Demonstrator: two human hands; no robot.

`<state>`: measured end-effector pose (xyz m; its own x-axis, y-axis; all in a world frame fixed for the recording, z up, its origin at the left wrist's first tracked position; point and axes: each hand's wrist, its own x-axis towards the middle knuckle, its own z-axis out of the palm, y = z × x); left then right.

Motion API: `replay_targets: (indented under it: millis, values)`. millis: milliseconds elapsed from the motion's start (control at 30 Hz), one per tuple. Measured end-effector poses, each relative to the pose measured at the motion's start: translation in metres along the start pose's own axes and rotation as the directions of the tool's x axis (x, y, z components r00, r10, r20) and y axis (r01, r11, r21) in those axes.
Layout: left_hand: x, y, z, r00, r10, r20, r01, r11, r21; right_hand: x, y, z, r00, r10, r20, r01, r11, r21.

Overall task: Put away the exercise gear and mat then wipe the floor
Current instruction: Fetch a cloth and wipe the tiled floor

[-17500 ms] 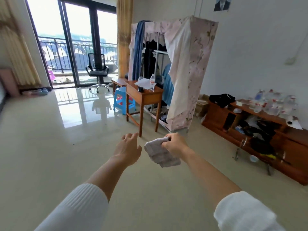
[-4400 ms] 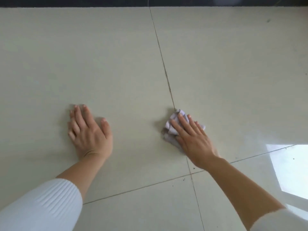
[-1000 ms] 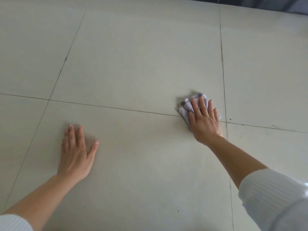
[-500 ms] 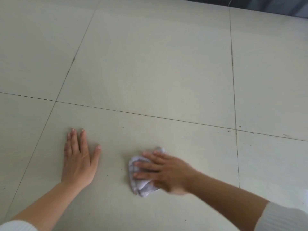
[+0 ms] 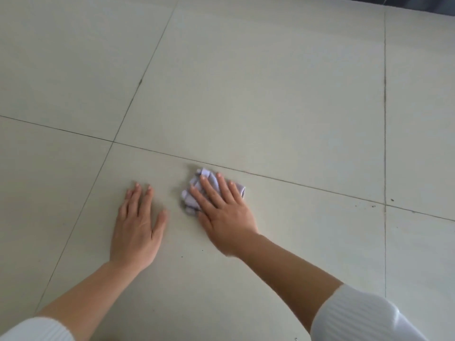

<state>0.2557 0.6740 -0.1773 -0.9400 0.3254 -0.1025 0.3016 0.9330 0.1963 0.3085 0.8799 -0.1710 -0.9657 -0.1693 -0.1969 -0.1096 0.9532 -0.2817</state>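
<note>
A crumpled pale lilac cloth (image 5: pixel 194 198) lies on the beige tiled floor (image 5: pixel 246 94), just below a grout line. My right hand (image 5: pixel 221 212) presses flat on the cloth with straight, spread fingers and covers most of it. My left hand (image 5: pixel 136 230) rests palm down on the bare tile a short way to the left of the cloth, fingers straight. No exercise gear or mat is in view.
Dark grout lines cross the floor, one running across just beyond the cloth and one running away at the right (image 5: pixel 384 119). Small dark specks (image 5: pixel 392 200) lie near the right grout crossing. A dark strip (image 5: pixel 418 2) edges the far top right.
My right hand has slid the cloth away from me and slightly right, up near the grout line. Its fingers now point forward instead of left. My left hand stays planted.
</note>
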Motion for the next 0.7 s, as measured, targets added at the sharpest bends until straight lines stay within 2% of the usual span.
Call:
replay_targets:
  millis: [100, 200, 233, 300, 367, 400, 433, 467, 500, 533, 567, 600, 633, 700]
  values:
    - [0.003, -0.003, -0.005, 1.000, 0.017, -0.015, -0.017, 1.000, -0.003, -0.039, -0.022, 0.021, 0.947, -0.316, 0.051, 0.319, 0.947, -0.045]
    - [0.003, -0.005, -0.005, 0.999, 0.001, -0.039, -0.002, 1.000, -0.028, -0.051, 0.005, 0.020, 0.779, -0.608, 0.156, 0.618, 0.785, -0.027]
    - [0.003, -0.005, -0.005, 0.999, -0.003, -0.052, 0.001, 0.999, -0.043, -0.045, 0.022, 0.015, 0.757, -0.628, 0.179, 0.647, 0.759, -0.073]
    - [0.003, -0.005, -0.006, 0.997, -0.009, -0.074, 0.004, 0.998, -0.064, -0.022, 0.064, 0.000, 0.855, -0.495, 0.155, 0.516, 0.841, -0.164]
    - [0.003, -0.006, -0.008, 0.997, -0.007, -0.077, 0.002, 0.998, -0.071, 0.000, 0.109, -0.022, 0.967, -0.253, 0.013, 0.249, 0.938, -0.239]
    - [0.003, -0.008, -0.008, 0.997, 0.005, -0.076, -0.010, 0.998, -0.067, 0.008, 0.127, -0.033, 0.995, -0.091, -0.042, 0.079, 0.970, -0.231]
    - [0.002, -0.010, -0.009, 0.997, 0.021, -0.073, -0.025, 0.998, -0.060, 0.014, 0.141, -0.042, 0.988, 0.131, -0.077, -0.141, 0.978, -0.150]
    - [0.002, -0.011, -0.009, 0.997, 0.033, -0.070, -0.037, 0.998, -0.056, 0.021, 0.149, -0.048, 0.933, 0.352, -0.078, -0.355, 0.934, -0.028]
    - [0.003, -0.013, -0.008, 0.997, 0.036, -0.068, -0.040, 0.998, -0.057, 0.028, 0.149, -0.051, 0.853, 0.516, -0.076, -0.510, 0.856, 0.087]
    - [0.003, -0.014, -0.008, 0.997, 0.032, -0.069, -0.036, 0.997, -0.061, 0.036, 0.142, -0.052, 0.791, 0.605, -0.086, -0.591, 0.793, 0.146]
    - [0.003, -0.014, -0.008, 0.997, 0.025, -0.073, -0.030, 0.997, -0.068, 0.042, 0.130, -0.049, 0.760, 0.642, -0.098, -0.624, 0.764, 0.166]
    - [0.003, -0.014, -0.007, 0.997, 0.017, -0.078, -0.023, 0.997, -0.075, 0.046, 0.116, -0.045, 0.767, 0.633, -0.103, -0.614, 0.771, 0.167]
    - [0.003, -0.013, -0.006, 0.996, 0.009, -0.085, -0.017, 0.996, -0.083, 0.047, 0.099, -0.037, 0.808, 0.579, -0.105, -0.564, 0.813, 0.144]
    - [0.003, -0.014, -0.005, 0.995, 0.017, -0.097, -0.025, 0.996, -0.085, 0.035, 0.056, -0.019, 0.925, 0.371, -0.076, -0.367, 0.928, 0.069]
